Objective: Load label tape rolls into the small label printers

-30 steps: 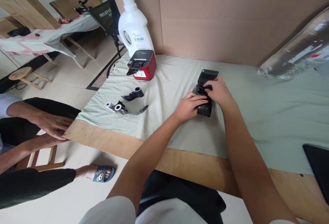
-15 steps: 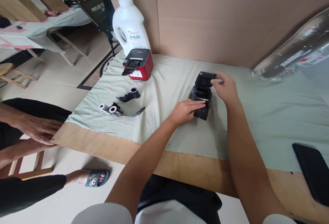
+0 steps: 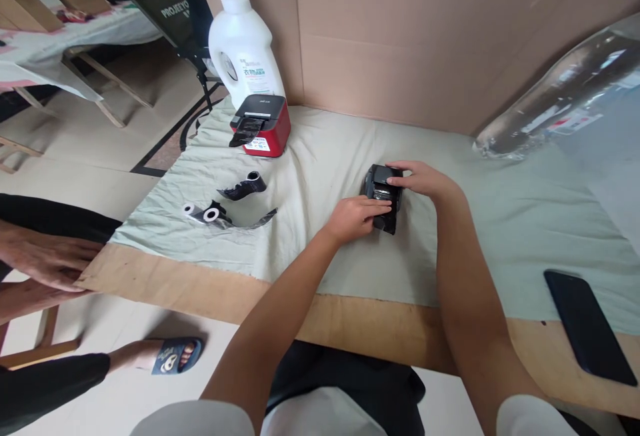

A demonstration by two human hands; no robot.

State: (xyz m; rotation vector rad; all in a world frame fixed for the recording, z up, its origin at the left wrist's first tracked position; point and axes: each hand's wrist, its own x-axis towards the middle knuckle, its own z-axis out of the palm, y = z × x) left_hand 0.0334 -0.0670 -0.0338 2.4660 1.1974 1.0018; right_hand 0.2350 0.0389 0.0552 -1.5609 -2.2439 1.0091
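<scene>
Black printer [image 3: 381,187] sat mid pale green cloth [image 3: 327,156], qty 1. 1 white jug [image 3: 247,49] n 1 red printer [image 3: 274,137] back left, 1 phone [image 3: 590,326] front right. L hand [image 3: 351,219] lay w/ fingers straight across it; R hand [image 3: 423,179] touched its lid [image 3: 386,175], narrow gap, can't tell if gripping. 3 rolls [image 3: 250,185] left.

- Seems a makeshift indoor workroom.
- Beneath the left grip [image 3: 353,218] and right grip [image 3: 425,179]: a bare-edged wooden tabletop [image 3: 200,283], draped in pale cloth [image 3: 330,156].
- Behind both grips: a cardboard partition [image 3: 390,43].
- Far left beyond the left grip: a second, sheet-covered tabletop [image 3: 45,63], a folding chair [image 3: 165,13], tiled floor [image 3: 125,176].
- Left, nearer than the left grip: another person's casual slipper [image 3: 167,358].
</scene>
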